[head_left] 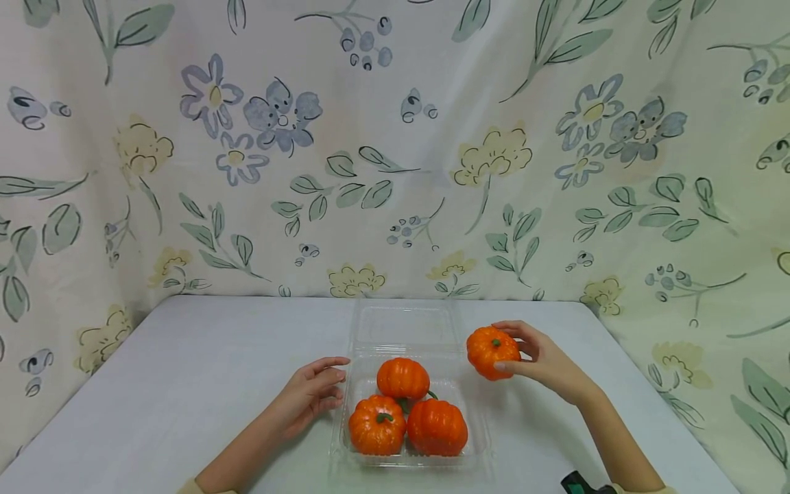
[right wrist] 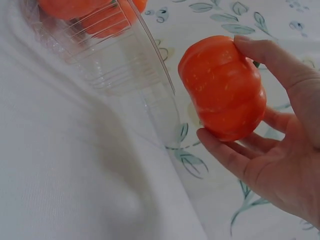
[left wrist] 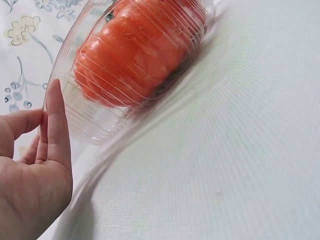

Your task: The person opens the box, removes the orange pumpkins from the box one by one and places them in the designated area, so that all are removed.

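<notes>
A small orange pumpkin (head_left: 492, 353) with a green stem is in my right hand (head_left: 535, 357), raised to the right of a clear plastic container (head_left: 412, 461). In the right wrist view, the thumb lies on one side of this pumpkin (right wrist: 222, 87) and the fingertips on the other. Three more pumpkins sit inside the container: one at the back (head_left: 403, 377), one at front left (head_left: 377, 427) and one at front right (head_left: 437, 429). My left hand (head_left: 313, 394) holds the container's left rim (left wrist: 56, 75) between thumb and fingers.
The container's hinged lid (head_left: 404, 328) lies folded back behind it on the white table (head_left: 185, 384). A floral cloth (head_left: 382, 151) hangs behind the table. A dark object (head_left: 583, 483) shows by the right forearm at the bottom edge.
</notes>
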`<act>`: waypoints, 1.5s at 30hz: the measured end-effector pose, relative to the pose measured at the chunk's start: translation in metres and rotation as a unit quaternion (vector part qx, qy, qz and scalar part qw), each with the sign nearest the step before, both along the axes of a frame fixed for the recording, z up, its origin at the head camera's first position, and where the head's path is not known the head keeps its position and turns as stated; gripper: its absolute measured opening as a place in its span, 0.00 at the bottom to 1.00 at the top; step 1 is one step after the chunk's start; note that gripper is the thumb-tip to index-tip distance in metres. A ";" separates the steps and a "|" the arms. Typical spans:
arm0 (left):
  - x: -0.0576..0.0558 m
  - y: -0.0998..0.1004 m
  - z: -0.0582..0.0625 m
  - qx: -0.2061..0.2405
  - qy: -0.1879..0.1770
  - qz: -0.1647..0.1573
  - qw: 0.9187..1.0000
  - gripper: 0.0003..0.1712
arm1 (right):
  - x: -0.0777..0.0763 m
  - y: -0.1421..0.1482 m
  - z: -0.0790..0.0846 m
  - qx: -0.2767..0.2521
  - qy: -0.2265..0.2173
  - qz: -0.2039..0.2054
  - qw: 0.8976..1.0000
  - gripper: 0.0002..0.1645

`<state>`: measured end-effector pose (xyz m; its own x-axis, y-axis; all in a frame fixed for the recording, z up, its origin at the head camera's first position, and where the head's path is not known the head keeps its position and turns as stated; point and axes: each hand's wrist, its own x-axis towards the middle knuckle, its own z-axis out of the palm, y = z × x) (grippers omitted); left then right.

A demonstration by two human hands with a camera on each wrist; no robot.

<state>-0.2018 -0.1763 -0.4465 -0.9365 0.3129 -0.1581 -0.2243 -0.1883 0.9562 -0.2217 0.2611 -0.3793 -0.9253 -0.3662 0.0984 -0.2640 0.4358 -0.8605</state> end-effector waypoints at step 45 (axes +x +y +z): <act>0.000 -0.002 -0.003 0.015 0.011 -0.005 1.000 0.22 | -0.018 0.007 -0.030 0.026 0.023 -0.178 0.983 0.43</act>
